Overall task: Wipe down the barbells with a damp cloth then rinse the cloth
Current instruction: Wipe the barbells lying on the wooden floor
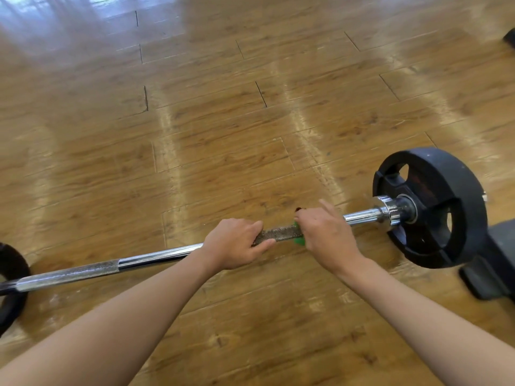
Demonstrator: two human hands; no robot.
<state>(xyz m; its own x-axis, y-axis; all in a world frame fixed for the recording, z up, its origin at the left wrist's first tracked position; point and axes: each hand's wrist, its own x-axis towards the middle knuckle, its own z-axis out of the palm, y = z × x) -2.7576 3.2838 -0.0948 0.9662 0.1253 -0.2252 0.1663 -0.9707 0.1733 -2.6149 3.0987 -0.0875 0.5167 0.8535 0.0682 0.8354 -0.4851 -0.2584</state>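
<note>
Chrome steel barbell [156, 257] rests on the wooden plank floor [223, 121], long axis running left to right, right end angled slightly away; black round weight plate [471, 207] is too blurry to read, sorry; left hand [234, 243] is curled round the knurled shaft; right hand [326, 232] squeezes a green cloth [299, 241] onto it.

Gym or weight room. A long chrome steel barbell bar [156, 256] runs under the left hand [234, 243] and right hand [326, 232]. A black round rubber weight plate with cutout grips [459, 190] sits right of the right hand. Another black plate [11, 263] is far left of the left hand. Glossy wood-plank floor [223, 121] lies beyond both hands.
</note>
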